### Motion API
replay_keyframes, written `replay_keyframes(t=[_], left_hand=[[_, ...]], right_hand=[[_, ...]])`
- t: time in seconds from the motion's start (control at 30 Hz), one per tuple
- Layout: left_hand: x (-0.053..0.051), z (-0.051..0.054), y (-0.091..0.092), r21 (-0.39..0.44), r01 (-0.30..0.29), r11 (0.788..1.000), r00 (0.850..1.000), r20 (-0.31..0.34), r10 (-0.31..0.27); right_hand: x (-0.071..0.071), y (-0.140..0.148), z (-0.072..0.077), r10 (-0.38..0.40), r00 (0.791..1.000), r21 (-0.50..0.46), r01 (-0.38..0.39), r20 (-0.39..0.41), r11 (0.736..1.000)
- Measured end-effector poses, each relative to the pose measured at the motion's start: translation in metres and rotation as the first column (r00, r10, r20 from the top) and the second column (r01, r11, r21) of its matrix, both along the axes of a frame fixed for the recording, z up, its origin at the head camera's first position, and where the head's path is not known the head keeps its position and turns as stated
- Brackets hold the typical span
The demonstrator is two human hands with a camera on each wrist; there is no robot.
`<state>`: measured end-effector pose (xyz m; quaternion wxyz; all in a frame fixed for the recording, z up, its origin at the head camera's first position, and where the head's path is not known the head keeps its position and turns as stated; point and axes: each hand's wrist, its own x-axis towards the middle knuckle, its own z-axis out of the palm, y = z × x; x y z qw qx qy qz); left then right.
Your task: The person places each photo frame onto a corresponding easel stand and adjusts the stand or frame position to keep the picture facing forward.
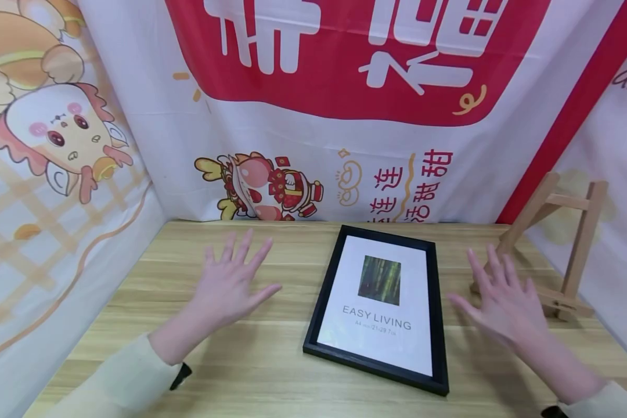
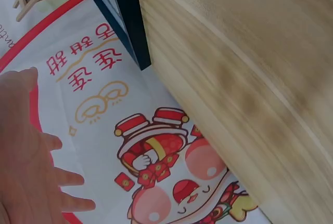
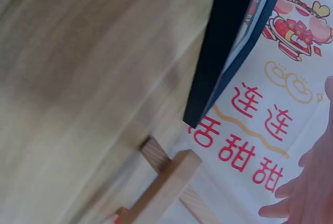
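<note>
"What is your left hand (image 1: 224, 290) doing?"

"It's hovering above the bench (image 1: 251, 371), to the left of the black picture frame (image 1: 376, 302) and apart from it. I'm spreading its fingers wide, released, and the thumb is pointing toward the frame."

"And your right hand (image 1: 509, 310)?"

"I'm holding that one out on the frame's other side. Its fingers are fanning out too, released. From my head view it's partly covering the wooden easel (image 1: 582, 247), but from the right wrist I'm seeing the two apart."

"Where is the frame sitting?"

"It's lying flat on the bench between my hands, turned slightly, showing the words EASY LIVING under a small dark-green picture (image 1: 379, 280)."

"What's standing around it?"

"The easel is standing toward the right end of the bench. Beyond the frame's far edge, a printed cloth (image 1: 339, 133) is hanging, showing large white characters on red and a cartoon figure (image 1: 261, 186) lower down."
</note>
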<state>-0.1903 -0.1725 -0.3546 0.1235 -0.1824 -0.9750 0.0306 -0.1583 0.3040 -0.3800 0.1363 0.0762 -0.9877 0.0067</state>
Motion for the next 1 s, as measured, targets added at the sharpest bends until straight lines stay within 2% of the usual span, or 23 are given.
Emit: replay_keyframes(t=[0.13, 0.23, 0.43, 0.6, 0.8, 1.0], left_hand=[[-0.012, -0.009, 0.013, 0.038, 0.028, 0.999, 0.999, 0.040, -0.029], [-0.019, -0.020, 0.023, 0.067, 0.054, 0.996, 0.997, 0.060, -0.058], [-0.029, -0.043, 0.043, 0.117, 0.120, 0.986, 0.985, 0.106, -0.133], [-0.036, -0.052, 0.058, 0.181, 0.134, 0.974, 0.974, 0.157, -0.163], [-0.048, -0.062, 0.073, 0.256, 0.126, 0.958, 0.953, 0.237, -0.188], [-0.062, -0.072, 0.081, 0.360, 0.090, 0.929, 0.919, 0.329, -0.217]], right_hand=[[-0.001, 0.001, -0.009, -0.001, 0.999, -0.038, 0.002, 0.034, 0.999], [0.000, 0.000, -0.016, 0.007, 0.998, -0.068, -0.003, 0.063, 0.998], [0.003, -0.006, -0.030, 0.025, 0.995, -0.162, -0.009, 0.099, 0.987], [0.004, -0.011, -0.036, 0.021, 0.990, -0.230, 0.012, 0.141, 0.973], [0.004, -0.014, -0.041, 0.023, 0.978, -0.285, 0.038, 0.209, 0.958], [-0.001, -0.016, -0.046, 0.034, 0.973, -0.322, 0.042, 0.227, 0.946]])
